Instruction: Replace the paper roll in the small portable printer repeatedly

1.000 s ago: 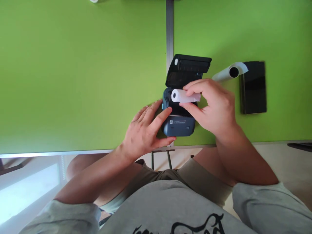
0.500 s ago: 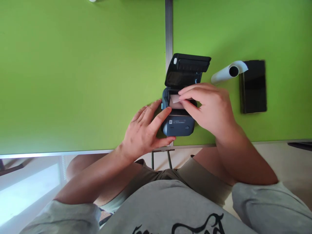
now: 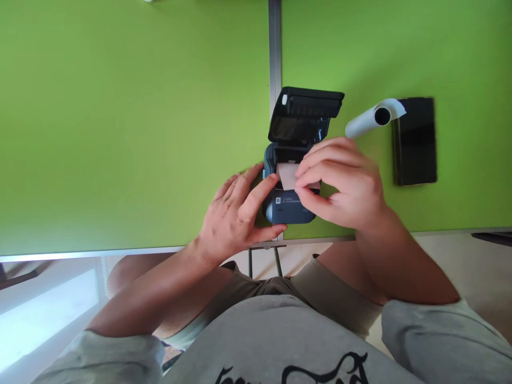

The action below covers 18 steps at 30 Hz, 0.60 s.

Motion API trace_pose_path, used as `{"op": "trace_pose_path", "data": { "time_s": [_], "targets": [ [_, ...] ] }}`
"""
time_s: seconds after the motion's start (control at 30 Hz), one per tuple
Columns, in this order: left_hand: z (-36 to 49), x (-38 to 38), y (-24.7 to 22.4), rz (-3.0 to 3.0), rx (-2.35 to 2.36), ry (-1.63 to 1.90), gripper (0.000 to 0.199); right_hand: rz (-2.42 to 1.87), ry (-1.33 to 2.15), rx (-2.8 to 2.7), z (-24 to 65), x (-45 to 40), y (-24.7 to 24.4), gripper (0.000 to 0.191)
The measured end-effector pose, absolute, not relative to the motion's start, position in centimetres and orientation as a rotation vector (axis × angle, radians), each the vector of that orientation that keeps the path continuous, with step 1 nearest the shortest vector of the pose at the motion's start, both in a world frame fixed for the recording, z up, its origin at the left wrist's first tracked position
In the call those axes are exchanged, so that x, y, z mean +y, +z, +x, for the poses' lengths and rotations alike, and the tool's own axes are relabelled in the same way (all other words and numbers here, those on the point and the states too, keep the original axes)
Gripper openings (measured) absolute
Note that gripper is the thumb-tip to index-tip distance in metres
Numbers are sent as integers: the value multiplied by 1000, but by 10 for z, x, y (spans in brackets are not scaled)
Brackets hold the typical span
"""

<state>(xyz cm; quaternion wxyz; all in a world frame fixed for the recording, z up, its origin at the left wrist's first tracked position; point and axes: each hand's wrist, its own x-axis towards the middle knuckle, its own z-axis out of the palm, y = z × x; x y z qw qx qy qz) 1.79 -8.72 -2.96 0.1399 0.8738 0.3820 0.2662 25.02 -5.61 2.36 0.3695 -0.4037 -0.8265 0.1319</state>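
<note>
A small dark blue portable printer (image 3: 290, 212) lies on the table's front part, its black lid (image 3: 300, 128) swung up and back. Pale paper (image 3: 286, 175) shows in its compartment, the loose end drawn toward the front edge. My right hand (image 3: 340, 181) is closed, pinching that paper end between thumb and fingers over the printer's right side. My left hand (image 3: 236, 210) grips the printer from the left, with the thumb along its near edge and the index fingertip at the compartment's rim. Part of the compartment is hidden behind my right hand.
To the right lies a roll of white paper (image 3: 360, 124) with its end curling over a black phone-like device (image 3: 416, 141). A metal strip (image 3: 275, 48) divides the green table (image 3: 140, 117). The table's front edge runs just below my hands.
My right hand has pulled the paper end toward me, from over the compartment to its front rim. My left hand keeps its hold on the printer.
</note>
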Motion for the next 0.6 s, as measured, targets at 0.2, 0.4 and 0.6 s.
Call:
{"op": "trace_pose_path", "data": {
  "time_s": [0.2,0.4,0.6],
  "targets": [
    [16,-87,-26,2555,1082,653,66,-947,360,-2277,256,-63,24,16],
    [15,-87,-28,2578,1051,677,60,-1046,258,-1853,268,-50,8,3],
    [15,-87,-29,2578,1047,653,55,-1302,513,-1713,275,-41,-16,51]
  ]
}}
